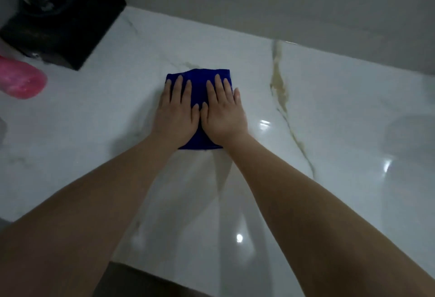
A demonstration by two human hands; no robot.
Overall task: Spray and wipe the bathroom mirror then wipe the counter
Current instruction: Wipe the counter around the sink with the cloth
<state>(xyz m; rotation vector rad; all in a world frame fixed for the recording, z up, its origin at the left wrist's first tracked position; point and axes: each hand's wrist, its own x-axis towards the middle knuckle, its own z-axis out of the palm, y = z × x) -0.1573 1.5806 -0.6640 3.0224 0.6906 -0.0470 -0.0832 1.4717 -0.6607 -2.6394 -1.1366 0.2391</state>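
The person is at the counter (306, 113) part of the job, I think. Both hands lie flat on a folded blue cloth (200, 92) in the middle of the frame. The left hand (176, 113) and the right hand (224, 113) are side by side, thumbs touching, fingers stretched and a little spread, palms pressing the cloth down on the white marble top. Nothing is pinched or gripped.

No mirror shows in this view, so I cannot tell if it was sprayed and wiped. Because the cloth is already on the counter, I judge that the mirror part is probably finished and the last step is going on.

How much of the counter is done is hard to say. The surface shines near the bottom of the frame. At the upper left stand a black box (63, 26) and a blurred pink thing (21, 80); the area around them probably remains to wipe.
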